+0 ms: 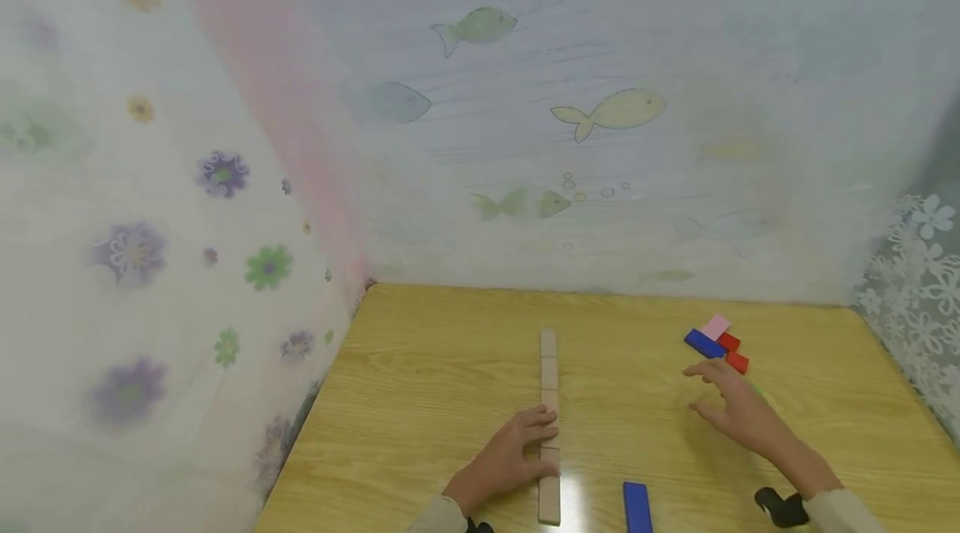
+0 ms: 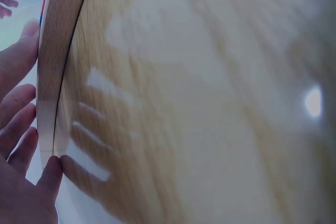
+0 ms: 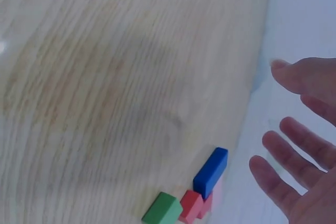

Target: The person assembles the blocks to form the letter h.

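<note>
Plain wooden blocks (image 1: 549, 372) lie end to end in a straight row running away from me on the table. My left hand (image 1: 513, 454) is at the left side of the row's nearer part, its fingertips touching the blocks; in the left wrist view the thumb and fingers lie along the wooden side (image 2: 50, 85). My right hand (image 1: 742, 416) hovers with spread fingers and holds nothing. Just beyond it is a cluster with a blue block (image 1: 703, 343), a pink block (image 1: 717, 325) and red blocks (image 1: 738, 362). A green block (image 3: 163, 209) shows in the right wrist view, mostly hidden in the head view.
Another blue block (image 1: 637, 506) lies at the near edge of view, right of the wooden row. The yellowish wood-grain table (image 1: 450, 349) meets a wall painted with fish (image 1: 480, 249) behind. A flowered wall (image 1: 187, 308) borders the left, and white flower lace (image 1: 922, 291) the right.
</note>
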`<state>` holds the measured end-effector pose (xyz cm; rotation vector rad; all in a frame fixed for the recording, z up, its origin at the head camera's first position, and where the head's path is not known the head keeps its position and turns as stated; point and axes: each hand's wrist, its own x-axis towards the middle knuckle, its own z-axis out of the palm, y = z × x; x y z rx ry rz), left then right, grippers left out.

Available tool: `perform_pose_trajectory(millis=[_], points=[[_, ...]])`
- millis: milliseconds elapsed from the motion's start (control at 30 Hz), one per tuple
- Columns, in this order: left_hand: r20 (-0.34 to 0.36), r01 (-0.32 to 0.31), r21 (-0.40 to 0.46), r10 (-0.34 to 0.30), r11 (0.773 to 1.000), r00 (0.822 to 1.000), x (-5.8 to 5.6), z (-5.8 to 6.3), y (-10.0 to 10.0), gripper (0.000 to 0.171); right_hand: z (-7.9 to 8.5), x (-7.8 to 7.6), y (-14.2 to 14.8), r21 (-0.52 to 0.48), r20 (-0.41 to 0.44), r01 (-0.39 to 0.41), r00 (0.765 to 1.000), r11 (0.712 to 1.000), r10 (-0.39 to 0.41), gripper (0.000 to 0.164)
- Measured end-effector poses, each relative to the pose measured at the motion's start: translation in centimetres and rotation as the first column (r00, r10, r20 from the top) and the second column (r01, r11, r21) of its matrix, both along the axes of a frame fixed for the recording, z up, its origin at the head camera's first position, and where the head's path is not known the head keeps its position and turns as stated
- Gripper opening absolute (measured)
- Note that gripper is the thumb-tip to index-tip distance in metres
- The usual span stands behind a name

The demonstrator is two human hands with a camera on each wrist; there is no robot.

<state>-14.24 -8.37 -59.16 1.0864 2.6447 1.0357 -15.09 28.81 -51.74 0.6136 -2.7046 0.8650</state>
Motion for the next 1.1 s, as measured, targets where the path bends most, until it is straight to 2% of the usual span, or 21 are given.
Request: perform_pose_trajectory(millis=[167, 433, 533, 767, 867, 1000, 1100], points=[[-0.005, 0.003, 0.010, -0.003, 1.000, 1.000, 0.0, -0.2, 0.0, 0.060, -0.4, -1.0, 0.9, 0.008, -0.008, 0.024, 1.000, 1.000, -0.024, 0.038], [-0.001, 0.009, 0.015, -0.009, 1.000, 1.000, 0.1, 0.0, 0.1, 0.060, -1.4, -3.3, 2.5, 0.042, -0.087, 0.052, 0.995, 0.998, -0.048, 0.039], [-0.001, 0.010, 0.013, -0.010, 1.000, 1.000, 0.1, 0.2, 0.1, 0.059, -1.5, -4.3, 3.0, 0.051, -0.060, 0.056, 0.997, 0.997, -0.053, 0.037], [0.007, 0.006, -0.003, -0.006, 1.000, 1.000, 0.1, 0.4, 0.1, 0.059, -2.2, -6.4, 4.4, 0.105, 0.106, 0.061, 0.992, 0.993, -0.072, 0.036], [0.006, 0.005, -0.008, -0.005, 1.000, 1.000, 0.0, 0.4, 0.1, 0.059, -2.6, -7.0, 4.7, 0.131, 0.144, 0.060, 0.986, 0.990, -0.079, 0.037], [0.005, 0.008, -0.009, -0.008, 1.000, 1.000, 0.1, 0.5, 0.1, 0.059, -3.0, -7.6, 5.1, 0.163, 0.163, 0.055, 0.983, 0.985, -0.082, 0.039], [-0.002, 0.006, -0.011, -0.006, 1.000, 1.000, 0.0, 0.4, 0.1, 0.059, -3.2, -8.1, 5.2, 0.203, 0.131, 0.056, 0.988, 0.978, -0.084, 0.041]])
